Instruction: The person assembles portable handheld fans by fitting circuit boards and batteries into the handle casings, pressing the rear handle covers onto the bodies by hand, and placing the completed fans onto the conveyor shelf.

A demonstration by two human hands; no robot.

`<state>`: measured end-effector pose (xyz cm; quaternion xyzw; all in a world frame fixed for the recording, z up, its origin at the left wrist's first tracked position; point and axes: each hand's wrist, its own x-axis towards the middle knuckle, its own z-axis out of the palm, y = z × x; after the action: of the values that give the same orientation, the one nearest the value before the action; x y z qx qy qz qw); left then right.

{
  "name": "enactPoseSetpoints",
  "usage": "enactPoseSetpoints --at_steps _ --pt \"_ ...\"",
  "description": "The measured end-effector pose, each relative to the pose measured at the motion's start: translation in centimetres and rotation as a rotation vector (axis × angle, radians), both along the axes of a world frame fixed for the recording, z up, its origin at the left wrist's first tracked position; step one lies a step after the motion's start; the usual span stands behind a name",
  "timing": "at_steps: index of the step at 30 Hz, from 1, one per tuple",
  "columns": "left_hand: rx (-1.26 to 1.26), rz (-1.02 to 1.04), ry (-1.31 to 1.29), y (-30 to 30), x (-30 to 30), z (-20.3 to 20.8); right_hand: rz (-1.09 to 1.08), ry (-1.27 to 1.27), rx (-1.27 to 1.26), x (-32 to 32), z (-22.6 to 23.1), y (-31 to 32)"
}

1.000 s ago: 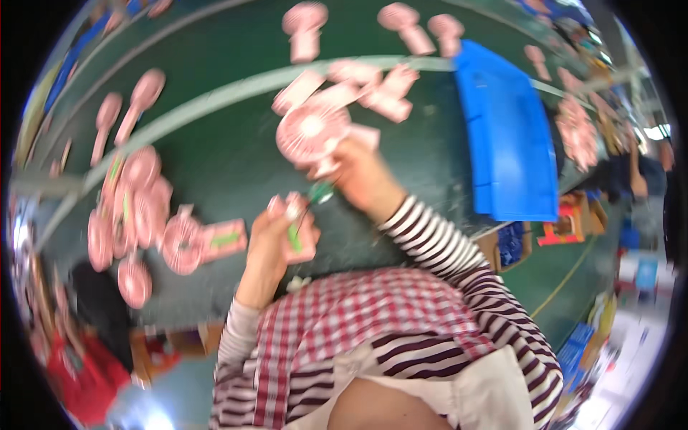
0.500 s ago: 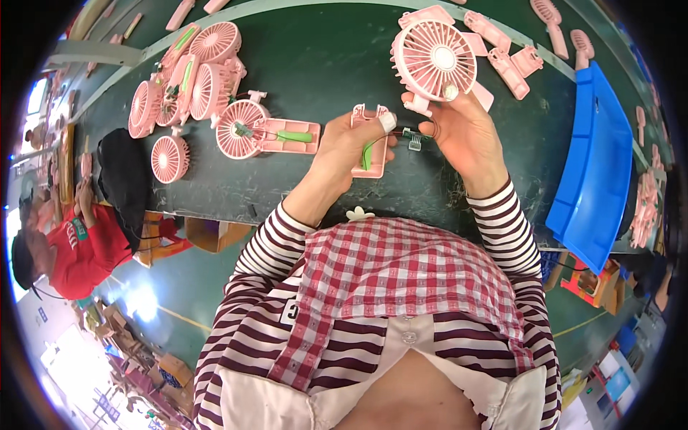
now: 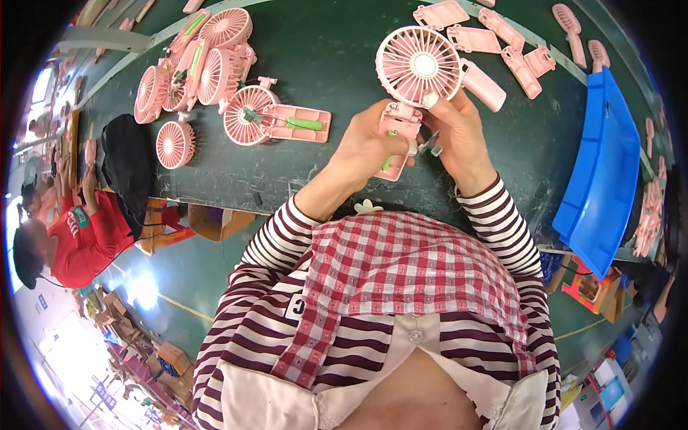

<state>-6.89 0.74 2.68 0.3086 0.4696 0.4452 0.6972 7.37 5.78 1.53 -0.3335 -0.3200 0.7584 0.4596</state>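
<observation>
My left hand (image 3: 369,147) is closed round a pink handle shell (image 3: 389,169), which has a green cell inside. In my right hand (image 3: 459,132) is a round pink fan head (image 3: 408,51), its grille facing up and its neck meeting the top of the shell. Whether the neck is seated in the shell cannot be made out. A small circuit board (image 3: 433,146) with a connector hangs by my right fingers. To the left lies another fan head (image 3: 247,113) with an open handle shell (image 3: 315,135) and a green cell (image 3: 304,124).
Several pink fan heads (image 3: 222,75) are heaped at the left, with a single one (image 3: 174,145) nearer me. Pink handle covers (image 3: 475,39) lie at the far right. A blue bin (image 3: 598,179) stands along the right edge. At the left sits a person in red (image 3: 100,236).
My right hand has brought the fan head left and down to the handle shell. The two pieces, apart before, now meet, and the circuit board has shifted right.
</observation>
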Motion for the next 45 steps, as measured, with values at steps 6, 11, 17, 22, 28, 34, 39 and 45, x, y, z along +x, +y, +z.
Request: enactPoseSetpoints --at_steps 6,11,17,22,28,34,39,45 --pt "0.059 0.104 -0.058 -0.1 0.4 -0.8 0.12 0.025 -0.119 0.8 -1.1 0.4" --pt "0.271 0.126 0.286 0.2 0.8 -1.0 0.131 0.045 -0.021 0.6 -1.3 0.3" --pt "0.303 0.177 0.322 0.4 0.5 -0.6 0.158 -0.021 0.03 0.3 -0.9 0.7" --pt "0.005 0.237 -0.054 1.5 -1.2 0.5 -0.191 -0.839 0.96 2.2 -1.8 -0.3" --pt "-0.173 0.189 -0.176 1.4 -0.4 -0.9 -0.236 -0.927 1.413 0.7 -0.1 -0.6" --pt "-0.218 -0.003 -0.112 0.8 0.4 -1.0 -0.18 -0.946 1.479 0.5 0.9 0.4" --pt "-0.233 0.006 -0.072 0.7 0.2 -0.6 -0.065 -0.942 1.549 0.8 1.3 0.9" --pt "-0.232 0.012 -0.067 1.0 0.5 -0.6 -0.131 -0.985 1.43 0.8 1.2 0.6"
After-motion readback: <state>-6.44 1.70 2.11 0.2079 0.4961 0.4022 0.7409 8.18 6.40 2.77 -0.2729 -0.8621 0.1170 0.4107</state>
